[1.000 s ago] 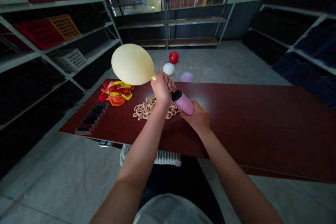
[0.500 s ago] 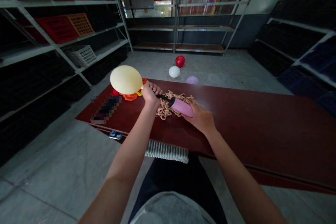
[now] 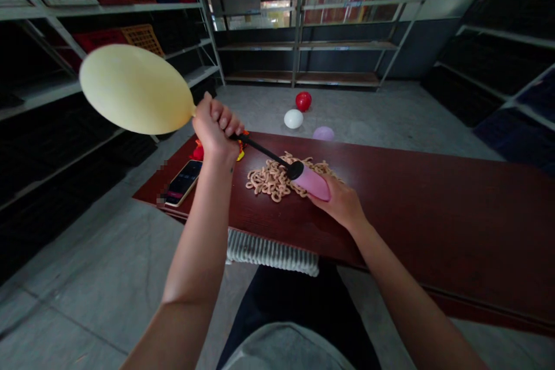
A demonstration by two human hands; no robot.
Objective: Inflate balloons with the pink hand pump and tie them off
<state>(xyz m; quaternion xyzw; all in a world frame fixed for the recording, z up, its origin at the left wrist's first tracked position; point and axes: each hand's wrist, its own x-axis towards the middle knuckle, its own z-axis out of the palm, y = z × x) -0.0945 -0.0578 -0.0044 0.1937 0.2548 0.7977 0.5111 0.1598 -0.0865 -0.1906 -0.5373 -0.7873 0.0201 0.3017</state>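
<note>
A pale yellow balloon (image 3: 134,90), inflated, sticks out to the left of my left hand (image 3: 215,127). That hand is clenched around the balloon's neck and the tip of a pump's black rod (image 3: 264,153). My right hand (image 3: 340,202) grips the pink pump body (image 3: 313,183) just above the dark red table (image 3: 411,202). The rod is pulled far out between my hands. Under the pump lies a heap of beige chain links (image 3: 271,179).
A phone (image 3: 182,182) lies near the table's left end, beside flat red, orange and yellow balloons (image 3: 198,151). Red (image 3: 303,100), white (image 3: 293,118) and lilac (image 3: 323,133) balloons rest on the floor beyond. Metal shelving with crates lines both sides and the back.
My left hand has moved up and to the left, drawing the rod out of the pump. The yellow balloon looks much larger and sits further left. My right hand stays on the pump.
</note>
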